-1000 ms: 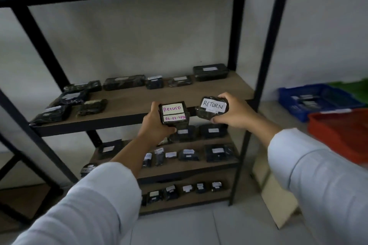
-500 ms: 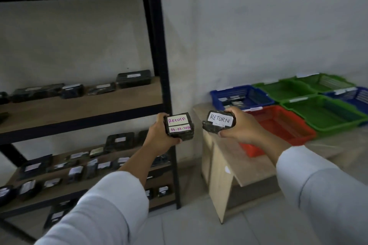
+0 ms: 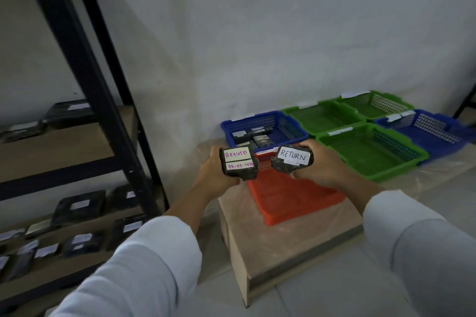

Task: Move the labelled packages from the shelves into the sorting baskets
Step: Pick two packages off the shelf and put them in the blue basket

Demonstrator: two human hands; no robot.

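My left hand (image 3: 213,171) grips a black package (image 3: 239,164) whose label reads "Return" in pink with a date below. My right hand (image 3: 322,163) grips a second black package (image 3: 292,159) labelled "RETURN" in black. Both packages are held side by side above the far end of the red basket (image 3: 293,198). Behind it stands a blue basket (image 3: 265,126) with a few packages inside. More labelled black packages (image 3: 79,204) lie on the shelves of the black rack (image 3: 85,64) at the left.
Three green baskets (image 3: 371,149) and another blue basket (image 3: 427,131) stand to the right on a low wooden platform (image 3: 280,244). A white wall rises behind. Pale floor tiles lie in front of the platform.
My view has swung right from the rack to the baskets. Both hands have carried their packages along and now hold them over the red basket.
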